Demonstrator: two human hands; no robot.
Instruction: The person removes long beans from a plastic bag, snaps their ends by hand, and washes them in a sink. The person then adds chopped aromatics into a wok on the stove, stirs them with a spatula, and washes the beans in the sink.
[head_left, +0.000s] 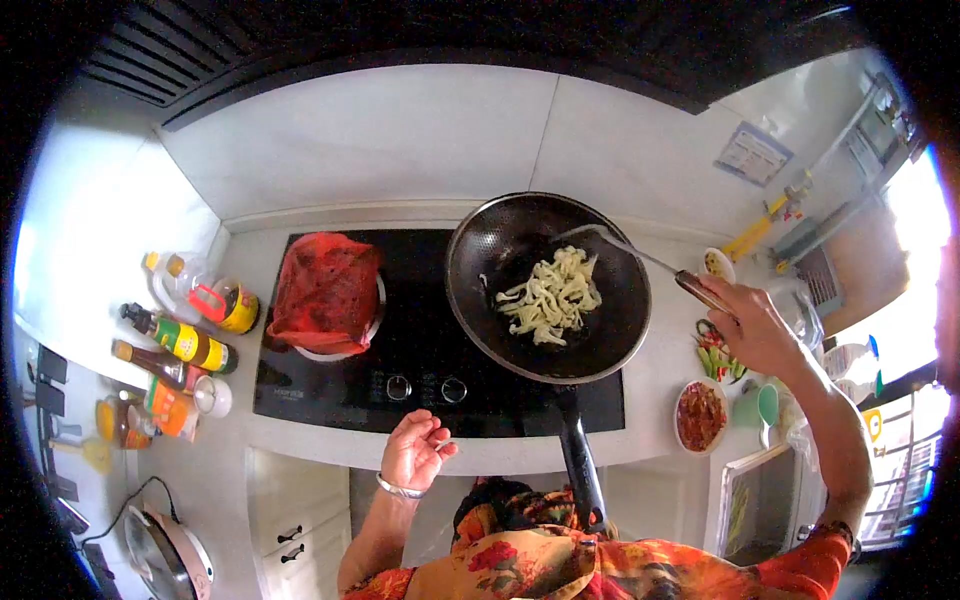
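My right hand (752, 322) is closed around the wooden handle of a metal spatula (645, 252), whose blade reaches over the far side of a black wok (490, 320). Pale cauliflower pieces (553, 298) lie heaped in the middle of the wok, close to the blade. In front of the hob's near edge, left of the wok handle (578, 460), I hold up my left hand (412, 452) with its fingers curled. A small whitish bit shows at the fingertips, too small to name.
A red plastic bag (328, 290) covers a pot on the left of the black hob (420, 300). Several sauce bottles (185, 345) stand at the left. At right are a bowl of reddish food (702, 415), chopped peppers (718, 358) and a green container (752, 408).
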